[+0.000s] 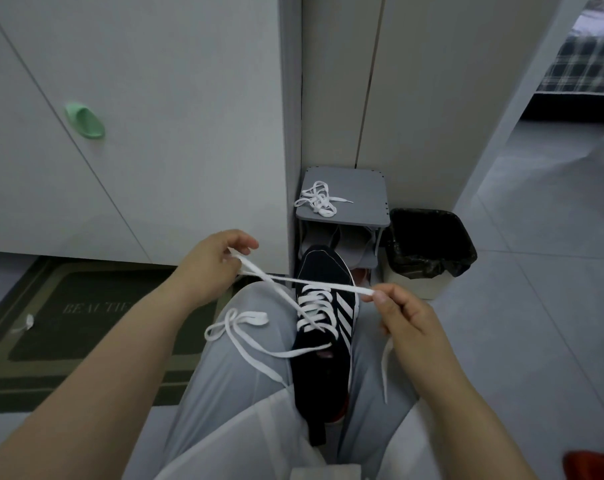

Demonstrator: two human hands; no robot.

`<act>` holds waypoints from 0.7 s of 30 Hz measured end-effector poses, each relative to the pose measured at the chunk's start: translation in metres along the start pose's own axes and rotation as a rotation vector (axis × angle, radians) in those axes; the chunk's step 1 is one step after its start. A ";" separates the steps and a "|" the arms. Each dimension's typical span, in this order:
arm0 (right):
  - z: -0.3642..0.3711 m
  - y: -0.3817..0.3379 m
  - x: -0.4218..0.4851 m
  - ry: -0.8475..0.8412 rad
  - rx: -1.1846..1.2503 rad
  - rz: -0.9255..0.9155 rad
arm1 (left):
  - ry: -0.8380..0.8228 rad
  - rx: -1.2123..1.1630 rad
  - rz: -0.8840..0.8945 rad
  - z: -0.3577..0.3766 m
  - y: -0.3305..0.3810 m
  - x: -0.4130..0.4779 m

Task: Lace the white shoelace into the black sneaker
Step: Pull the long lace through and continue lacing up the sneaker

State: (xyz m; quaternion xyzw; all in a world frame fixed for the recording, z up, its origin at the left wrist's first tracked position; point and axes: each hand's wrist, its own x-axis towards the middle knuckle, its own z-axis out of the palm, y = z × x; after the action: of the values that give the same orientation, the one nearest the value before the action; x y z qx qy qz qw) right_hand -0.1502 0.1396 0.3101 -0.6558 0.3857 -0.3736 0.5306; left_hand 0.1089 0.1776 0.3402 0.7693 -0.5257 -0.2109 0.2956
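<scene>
The shoelace [314, 284], stretched between the left hand [214, 261] and right hand [404, 317], crosses above the sneaker [323, 266] and bars approach from above. The legs [217, 393] close in both its flanks; a shelf [345, 188] and a bin [432, 244] stand just beyond its toe. Open floor [518, 323] lies to the right.

Both bare forearms reach in from the lower corners toward mid-frame. The left hand [217, 259], left of centre, pinches the white shoelace [314, 283] with curled fingers. The right hand [402, 315] (slightly lower, right of centre) pinches it too.
</scene>
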 end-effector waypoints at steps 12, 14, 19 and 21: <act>0.015 0.010 0.002 -0.163 -0.191 -0.117 | -0.292 0.172 0.361 0.045 0.044 -0.035; 0.008 0.013 0.003 -0.158 -0.230 -0.094 | -0.253 0.178 0.321 0.032 0.035 -0.035; -0.001 0.016 0.003 -0.220 -0.222 -0.056 | -0.137 0.133 0.178 0.007 0.015 -0.040; -0.001 0.017 0.003 -0.244 -0.214 -0.015 | -0.130 0.175 0.130 0.003 0.006 -0.040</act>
State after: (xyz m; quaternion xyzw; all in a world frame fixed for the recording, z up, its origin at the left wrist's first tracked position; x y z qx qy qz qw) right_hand -0.1518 0.1345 0.2939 -0.7520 0.3511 -0.2519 0.4978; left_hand 0.0885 0.2129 0.3427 0.7411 -0.6090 -0.1938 0.2058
